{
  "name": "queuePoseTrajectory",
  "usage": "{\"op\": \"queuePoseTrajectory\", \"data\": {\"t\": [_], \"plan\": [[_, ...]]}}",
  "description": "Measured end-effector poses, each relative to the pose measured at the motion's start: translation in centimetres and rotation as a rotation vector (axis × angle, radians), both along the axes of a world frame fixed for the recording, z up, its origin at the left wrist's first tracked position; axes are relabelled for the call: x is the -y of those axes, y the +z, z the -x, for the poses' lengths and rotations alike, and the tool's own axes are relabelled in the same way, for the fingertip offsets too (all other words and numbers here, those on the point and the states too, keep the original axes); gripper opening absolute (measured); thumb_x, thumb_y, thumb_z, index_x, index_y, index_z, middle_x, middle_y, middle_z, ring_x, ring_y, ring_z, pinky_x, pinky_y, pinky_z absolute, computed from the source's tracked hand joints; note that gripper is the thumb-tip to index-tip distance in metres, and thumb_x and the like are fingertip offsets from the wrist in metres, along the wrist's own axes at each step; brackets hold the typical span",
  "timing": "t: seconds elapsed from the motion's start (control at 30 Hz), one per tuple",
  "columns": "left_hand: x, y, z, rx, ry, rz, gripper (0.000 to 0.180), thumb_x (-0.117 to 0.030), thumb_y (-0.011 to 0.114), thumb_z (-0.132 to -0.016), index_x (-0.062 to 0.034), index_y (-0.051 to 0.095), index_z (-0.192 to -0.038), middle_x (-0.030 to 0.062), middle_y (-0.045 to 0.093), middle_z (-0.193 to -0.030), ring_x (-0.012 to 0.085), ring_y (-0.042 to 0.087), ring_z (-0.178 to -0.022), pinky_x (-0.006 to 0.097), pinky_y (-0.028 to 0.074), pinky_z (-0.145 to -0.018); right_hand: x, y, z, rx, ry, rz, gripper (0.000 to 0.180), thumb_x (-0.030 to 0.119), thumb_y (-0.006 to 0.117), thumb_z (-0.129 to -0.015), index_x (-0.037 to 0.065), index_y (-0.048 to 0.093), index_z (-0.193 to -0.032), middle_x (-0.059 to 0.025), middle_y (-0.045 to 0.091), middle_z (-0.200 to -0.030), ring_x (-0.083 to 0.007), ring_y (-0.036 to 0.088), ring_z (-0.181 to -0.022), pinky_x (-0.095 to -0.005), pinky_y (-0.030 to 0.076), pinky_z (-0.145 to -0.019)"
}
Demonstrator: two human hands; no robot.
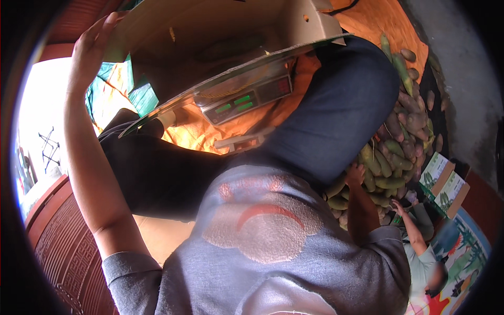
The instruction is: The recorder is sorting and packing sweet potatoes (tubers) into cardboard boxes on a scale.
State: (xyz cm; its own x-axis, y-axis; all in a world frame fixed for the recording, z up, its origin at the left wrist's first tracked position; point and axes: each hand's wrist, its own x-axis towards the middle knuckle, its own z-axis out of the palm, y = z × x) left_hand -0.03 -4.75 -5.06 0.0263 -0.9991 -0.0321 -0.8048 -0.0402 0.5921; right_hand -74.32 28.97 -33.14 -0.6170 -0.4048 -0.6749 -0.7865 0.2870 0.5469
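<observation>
My left hand [97, 39] is raised at the upper left, its fingers gripping the edge of a large open cardboard box [299, 23]. The box is tilted towards me over a digital scale [247, 102] with lit green displays. A long dark shape [231, 47] lies in the shadow inside the box; its kind is unclear. Low beside my bent leg, my right hand [355, 174] reaches into a heap of long green vegetables [391, 182] and reddish-brown tubers [412, 118]. Its fingers curl down among the green ones, and what they hold is hidden.
An orange sheet [380, 18] covers the floor. Another person's hand [398, 207] reaches to the heap from the lower right, near small printed boxes [445, 184]. Brown carved furniture [73, 257] stands at the lower left.
</observation>
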Motion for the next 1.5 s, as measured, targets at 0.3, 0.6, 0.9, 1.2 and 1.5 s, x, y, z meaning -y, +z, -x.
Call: {"op": "queuePoseTrajectory", "data": {"t": [0.3, 0.6, 0.9, 1.2, 1.5], "plan": [[1.1, 0.7, 0.9, -0.059, -0.069, 0.062, 0.041, -0.038, 0.047, -0.105, -0.0094, 0.066, -0.128, 0.011, 0.072, -0.111, 0.0192, 0.068, -0.102, 0.033, 0.051, -0.093, 0.4, 3.2, 3.8, 0.177, -0.057, 0.323, 0.06, 0.025, 0.073, -0.087, 0.001, 0.042, -0.133, -0.0253, 0.064, -0.119, -0.0426, 0.063, -0.111, -0.0495, 0.051, -0.095], [1.0, 2.8, 3.8, -0.095, -0.082, 0.028, 0.036, -0.036, 0.052, -0.104, -0.0103, 0.067, -0.124, 0.0111, 0.073, -0.108, 0.0195, 0.07, -0.098, 0.034, 0.055, -0.084, 18.5, 24.1, 3.7, 0.465, -0.028, 1.338, 0.046, 0.033, 0.077, -0.087, -0.002, 0.062, -0.114, -0.0099, 0.069, -0.1, -0.0187, 0.065, -0.087, -0.0324, 0.051, -0.076], [0.2, 3.2, 4.2, 0.103, -0.2, 0.176, 0.026, -0.021, 0.057, -0.1, -0.0069, 0.068, -0.119, 0.0171, 0.072, -0.106, 0.0341, 0.07, -0.095, 0.042, 0.055, -0.084, 36.4, 41.1, -21.4, 1.4, 0.311, 1.464, 0.043, 0.019, 0.063, -0.098, -0.004, 0.05, -0.131, -0.0155, 0.056, -0.133, -0.0257, 0.057, -0.121, -0.0427, 0.046, -0.106], [-1.0, 2.1, 3.5, 0.172, -0.149, 0.188, 0.028, -0.007, 0.057, -0.095, -0.0075, 0.066, -0.122, 0.0213, 0.07, -0.099, 0.0373, 0.068, -0.093, 0.046, 0.054, -0.083, 41.7, 30.1, -44.9, 1.274, 1.246, 0.324, 0.046, 0.023, 0.077, -0.082, -0.001, 0.052, -0.112, -0.0217, 0.066, -0.102, -0.0388, 0.066, -0.096, -0.043, 0.054, -0.081], [-1.1, 2.1, 3.6, 0.237, -0.17, 0.197, 0.04, 0.003, 0.055, -0.089, -0.0114, 0.065, -0.125, 0.0211, 0.07, -0.091, 0.0362, 0.069, -0.085, 0.044, 0.056, -0.077, 41.2, 19.9, -50.6, 0.626, 1.61, -0.286, 0.05, 0.028, 0.08, -0.079, -0.003, 0.059, -0.113, -0.013, 0.071, -0.098, -0.0356, 0.068, -0.101, -0.0436, 0.056, -0.083]]}}
